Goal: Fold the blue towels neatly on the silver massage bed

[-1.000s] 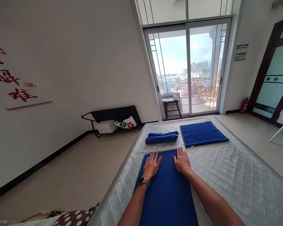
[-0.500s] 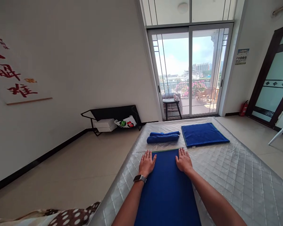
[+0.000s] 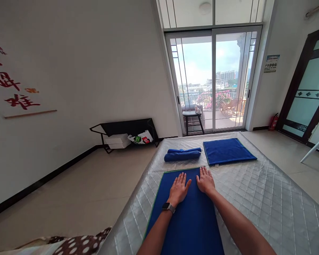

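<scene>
Scroll, pale with red brushed characters and a straight rod at its foot, far to the left of the hands. Dotted fabric, brown with round white spots, rumpled, nearer the wearer and left of the hands. Black rack, thin-framed and angular, well beyond the hands to the left — on it white boxes and a crumpled printed bag. Silver-grey mattress, quilted in diamonds with a slight sheen, beneath and around the hands. Rolled cloths, blue, soft and cylindrical, one behind the other, near and beyond the left fingertips. Long blue cloth, smooth and matte, a flat strip with green trim along its left and far edges. Folded blue cloth, flat and four-sided, green-edged, with a small white label, beyond the right hand and to its right.

Left hand, a watch at its wrist, lies palm down on the long blue cloth, inward of its left edge, fingers extended, thumb towards its partner. Right hand, likewise flattened, covers the cloth's right edge at the far corner, thumb turned inward. The long blue cloth thus lies under both hands — exposed between them — and runs back towards the wearer.
</scene>
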A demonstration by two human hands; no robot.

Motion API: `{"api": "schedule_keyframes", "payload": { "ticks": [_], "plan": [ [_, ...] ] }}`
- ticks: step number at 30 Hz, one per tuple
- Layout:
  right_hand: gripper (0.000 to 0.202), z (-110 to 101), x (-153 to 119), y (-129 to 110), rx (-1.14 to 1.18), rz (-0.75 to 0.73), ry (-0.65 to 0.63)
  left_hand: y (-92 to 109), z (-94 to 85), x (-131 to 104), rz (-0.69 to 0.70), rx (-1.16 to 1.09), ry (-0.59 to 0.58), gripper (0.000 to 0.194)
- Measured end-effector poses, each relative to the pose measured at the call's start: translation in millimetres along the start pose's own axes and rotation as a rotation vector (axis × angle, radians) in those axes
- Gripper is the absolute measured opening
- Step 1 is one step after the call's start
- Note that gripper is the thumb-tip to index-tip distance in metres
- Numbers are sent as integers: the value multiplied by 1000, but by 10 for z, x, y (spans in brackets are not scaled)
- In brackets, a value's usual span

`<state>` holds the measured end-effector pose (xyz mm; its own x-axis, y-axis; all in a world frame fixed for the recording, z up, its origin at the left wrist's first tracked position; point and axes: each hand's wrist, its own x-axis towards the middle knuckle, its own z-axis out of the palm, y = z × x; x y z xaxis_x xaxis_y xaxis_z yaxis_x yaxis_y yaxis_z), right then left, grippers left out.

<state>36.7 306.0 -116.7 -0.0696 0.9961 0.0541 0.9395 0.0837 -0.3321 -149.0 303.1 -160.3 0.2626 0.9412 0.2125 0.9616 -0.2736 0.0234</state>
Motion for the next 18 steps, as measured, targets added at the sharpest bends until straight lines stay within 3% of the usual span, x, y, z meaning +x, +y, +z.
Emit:
{"api": "schedule_keyframes", "payload": {
  "ticks": [3,6,8,18],
  "plan": [
    [65,-12,-4,-15,7,4,0,-518,7,-172,-101,29,-30,69],
    [65,-20,-11,-16,1,7,-1,-836,32,-306,-172,24,-22,73],
    [65,-28,-13,-15,-4,7,-4,-888,28,-348,-205,7,-15,75],
    [62,-41,-160,-56,-55,-72,57,-754,-91,-320,-250,-52,-29,82]
  ]
}}
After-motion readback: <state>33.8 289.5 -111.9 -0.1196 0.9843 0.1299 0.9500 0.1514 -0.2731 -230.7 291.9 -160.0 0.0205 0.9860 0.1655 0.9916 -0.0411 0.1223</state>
